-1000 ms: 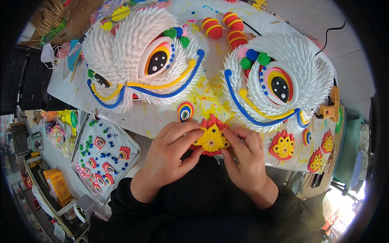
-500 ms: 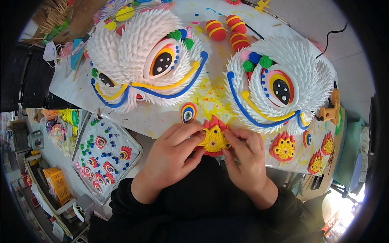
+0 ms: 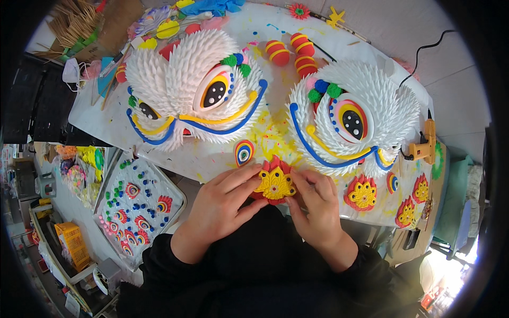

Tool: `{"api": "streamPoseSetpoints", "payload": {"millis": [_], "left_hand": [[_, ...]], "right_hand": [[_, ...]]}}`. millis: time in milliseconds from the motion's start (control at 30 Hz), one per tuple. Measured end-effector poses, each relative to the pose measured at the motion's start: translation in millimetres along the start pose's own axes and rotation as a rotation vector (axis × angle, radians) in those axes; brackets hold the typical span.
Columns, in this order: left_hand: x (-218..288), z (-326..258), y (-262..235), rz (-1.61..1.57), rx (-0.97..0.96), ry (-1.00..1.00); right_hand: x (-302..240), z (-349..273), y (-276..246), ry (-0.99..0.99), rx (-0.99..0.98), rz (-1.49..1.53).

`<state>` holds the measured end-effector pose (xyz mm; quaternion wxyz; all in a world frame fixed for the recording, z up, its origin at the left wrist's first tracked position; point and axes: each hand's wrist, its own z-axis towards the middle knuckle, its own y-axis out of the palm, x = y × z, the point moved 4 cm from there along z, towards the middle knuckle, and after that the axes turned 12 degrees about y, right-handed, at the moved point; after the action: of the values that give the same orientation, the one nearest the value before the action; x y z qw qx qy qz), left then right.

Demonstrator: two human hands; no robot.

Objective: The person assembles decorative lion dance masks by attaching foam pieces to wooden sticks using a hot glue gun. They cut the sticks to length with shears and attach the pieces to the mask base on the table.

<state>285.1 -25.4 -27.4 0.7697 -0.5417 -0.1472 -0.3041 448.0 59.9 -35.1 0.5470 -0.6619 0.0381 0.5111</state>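
Note:
Between my hands, at the near edge of the table, is a red and yellow flame-shaped ornament (image 3: 275, 183) with small dark blue dots and a round centre. My left hand (image 3: 225, 196) grips its left side with fingers and thumb. On the opposite side, my right hand (image 3: 316, 204) pinches the edge. Just beyond sits a teardrop-shaped piece (image 3: 244, 152) in red, yellow, white and blue rings. Two white, feathery lion-dance heads with big eyes stand behind: the left head (image 3: 183, 79) and the right head (image 3: 389, 100).
Similar flame ornaments (image 3: 361, 193) lie at the right, near a yellow glue gun (image 3: 423, 142) with a black cord. Red and yellow striped pieces (image 3: 277, 53) lie at the back. A tray (image 3: 181, 204) of small coloured balls and eye-shaped pieces is at lower left. Bamboo sticks (image 3: 74, 24) stand far left.
The view has shifted slightly, moving the table's things within the picture. Both hands stay on the flame-shaped ornament, with little change in grip.

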Motion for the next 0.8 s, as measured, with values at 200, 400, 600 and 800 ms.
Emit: {"api": "streamPoseSetpoints", "payload": {"millis": [200,400,600,800], "left_hand": [[13.2,-12.9,-21.1,0.164,0.144,0.102],[11.3,-7.6,-9.5,0.329,-0.137,0.358],[-2.4,-9.2,4.0,0.315,-0.246,0.421],[2.0,-11.4,5.9,0.365,-0.269,0.421]], "right_hand": [[-1.8,-12.6,-8.5,-0.179,0.027,-0.018],[-4.6,-17.7,3.6,-0.317,-0.060,-0.387],[1.0,-17.0,10.3,-0.302,-0.071,-0.461],[-1.1,-17.5,8.8,-0.305,-0.061,-0.409]]}}
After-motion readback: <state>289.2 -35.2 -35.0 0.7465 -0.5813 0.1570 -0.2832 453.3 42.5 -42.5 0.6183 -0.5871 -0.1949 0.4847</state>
